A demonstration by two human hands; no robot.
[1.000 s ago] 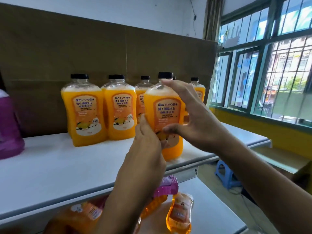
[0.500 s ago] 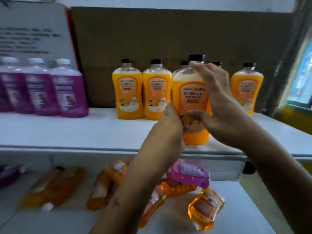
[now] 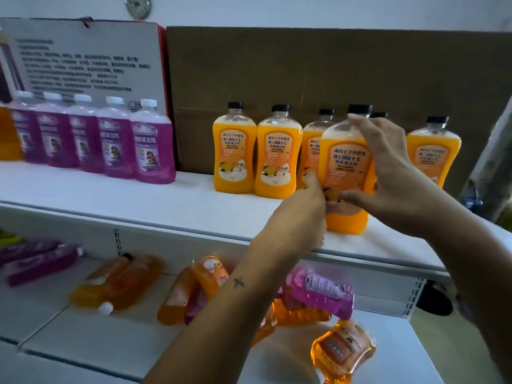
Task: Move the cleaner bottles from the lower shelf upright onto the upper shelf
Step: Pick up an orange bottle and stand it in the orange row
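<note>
An orange cleaner bottle [image 3: 345,162] with a black cap stands upright near the front of the white upper shelf [image 3: 138,200]. My right hand [image 3: 388,173] grips its right side, fingers over the shoulder and thumb at the label's lower edge. My left hand [image 3: 302,214] pinches the label's lower left. Behind stand several upright orange bottles [image 3: 234,151]. Several purple bottles [image 3: 153,145] stand upright at the left. On the lower shelf [image 3: 83,336] orange bottles [image 3: 119,281] and a pink bottle [image 3: 321,295] lie on their sides.
A brown cardboard sheet [image 3: 304,73] backs the upper shelf, with a white printed box [image 3: 88,59] to its left. More purple bottles [image 3: 41,261] lie at the lower shelf's left end. An orange bottle [image 3: 343,350] lies near the lower shelf's front right edge.
The view has swung left and down, bringing the purple bottles and the lower shelf into sight. Both hands stay on the same orange bottle, which still stands on the upper shelf.
</note>
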